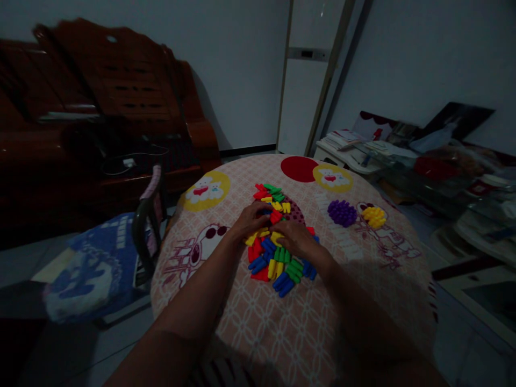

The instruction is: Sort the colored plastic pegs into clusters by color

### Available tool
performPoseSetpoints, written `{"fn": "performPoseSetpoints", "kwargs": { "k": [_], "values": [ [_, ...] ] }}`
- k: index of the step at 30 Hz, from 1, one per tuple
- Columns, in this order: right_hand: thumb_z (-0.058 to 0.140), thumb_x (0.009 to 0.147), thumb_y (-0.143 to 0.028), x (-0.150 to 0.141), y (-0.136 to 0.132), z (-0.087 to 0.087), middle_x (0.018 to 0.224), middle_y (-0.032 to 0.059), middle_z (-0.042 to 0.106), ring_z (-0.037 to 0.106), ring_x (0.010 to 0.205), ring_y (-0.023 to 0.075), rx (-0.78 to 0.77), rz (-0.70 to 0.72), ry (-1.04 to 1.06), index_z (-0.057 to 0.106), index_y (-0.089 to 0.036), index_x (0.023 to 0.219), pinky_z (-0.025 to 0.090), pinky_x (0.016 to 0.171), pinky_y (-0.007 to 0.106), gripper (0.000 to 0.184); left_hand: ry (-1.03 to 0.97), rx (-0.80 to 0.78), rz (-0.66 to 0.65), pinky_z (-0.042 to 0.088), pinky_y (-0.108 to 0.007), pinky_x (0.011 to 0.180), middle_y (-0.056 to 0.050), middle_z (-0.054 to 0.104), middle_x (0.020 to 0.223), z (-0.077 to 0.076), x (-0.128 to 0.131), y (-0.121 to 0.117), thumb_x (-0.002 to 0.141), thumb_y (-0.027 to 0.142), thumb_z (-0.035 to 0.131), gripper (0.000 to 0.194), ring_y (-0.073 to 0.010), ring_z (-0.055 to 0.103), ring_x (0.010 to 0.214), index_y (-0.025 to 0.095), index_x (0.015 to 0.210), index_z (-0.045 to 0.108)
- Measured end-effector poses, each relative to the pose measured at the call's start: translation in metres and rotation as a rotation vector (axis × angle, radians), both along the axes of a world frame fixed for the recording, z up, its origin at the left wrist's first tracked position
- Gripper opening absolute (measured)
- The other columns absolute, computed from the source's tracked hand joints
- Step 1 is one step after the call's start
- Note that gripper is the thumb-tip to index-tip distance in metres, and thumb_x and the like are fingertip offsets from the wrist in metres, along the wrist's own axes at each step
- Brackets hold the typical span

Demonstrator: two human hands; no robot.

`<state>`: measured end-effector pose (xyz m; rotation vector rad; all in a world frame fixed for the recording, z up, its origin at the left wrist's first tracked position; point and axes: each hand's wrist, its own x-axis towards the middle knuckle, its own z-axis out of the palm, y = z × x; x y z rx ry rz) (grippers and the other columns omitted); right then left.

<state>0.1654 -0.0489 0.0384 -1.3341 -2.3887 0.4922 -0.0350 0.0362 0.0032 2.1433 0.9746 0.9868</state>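
Observation:
My left hand (251, 219) reaches into the far part of a heap of small plastic pieces, its fingers curled with the tips at a red plastic piece (276, 216). Facing it from the right, my right hand (296, 237) has bent fingers low over the heap, close to a yellow piece (276, 238). What its fingertips hold, if anything, is hidden. Around my hands lie ribbed blue pieces (284, 285), green pieces (296, 270), yellow pieces (276, 269) and red pieces (255, 249). Beyond them are more green pieces (274, 190).
A purple cluster (342, 213) and a yellow cluster (374, 217) stand on the right of the round cloth-covered table (258, 333). A chair with a blue cushion (92, 269) is at left, a wooden bench (121, 91) behind. A cluttered glass-topped table (435, 172) is at right.

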Motion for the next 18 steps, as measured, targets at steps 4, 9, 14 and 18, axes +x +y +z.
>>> {"fn": "performPoseSetpoints", "kwargs": {
  "k": [4,9,14,18],
  "values": [
    [0.063,0.074,-0.014,0.025,0.016,0.007,0.086,0.0023,0.07,0.063,0.081,0.0182,-0.011,-0.184,0.255,0.069,-0.018,0.096,0.05,0.079,0.032,0.023,0.01,-0.023,0.015,0.051,-0.042,0.103,-0.012,0.071,0.12,-0.001,0.0,0.002,0.085,0.047,0.061,0.043,-0.0285,0.066,0.113,0.017,0.114,0.073],
    [0.062,0.064,-0.021,0.069,0.03,0.037,0.07,-0.0041,0.064,0.062,0.061,0.0134,-0.078,-0.415,0.718,0.058,-0.02,0.082,0.052,0.059,0.025,0.018,0.032,-0.022,0.027,0.05,-0.044,0.103,-0.012,0.07,0.121,-0.002,-0.002,0.003,0.083,0.049,0.063,0.046,-0.0304,0.066,0.113,0.017,0.114,0.073],
    [0.07,0.059,-0.024,0.147,0.016,0.066,0.065,-0.0034,0.065,0.061,0.048,0.0137,0.044,-0.766,0.928,0.064,-0.019,0.091,0.053,0.046,0.024,0.033,0.047,-0.018,0.034,0.05,-0.044,0.103,-0.012,0.071,0.122,-0.001,-0.003,0.003,0.083,0.05,0.063,0.046,-0.0312,0.065,0.114,0.018,0.113,0.074],
    [0.072,0.062,-0.019,0.227,-0.006,0.062,0.061,0.0006,0.064,0.065,0.053,0.0207,0.171,-1.185,0.715,0.065,-0.017,0.088,0.056,0.051,0.033,0.027,0.032,-0.029,0.039,0.05,-0.043,0.102,-0.012,0.071,0.121,-0.003,-0.003,0.005,0.081,0.05,0.065,0.046,-0.0309,0.065,0.113,0.018,0.112,0.074]
  ]
}}
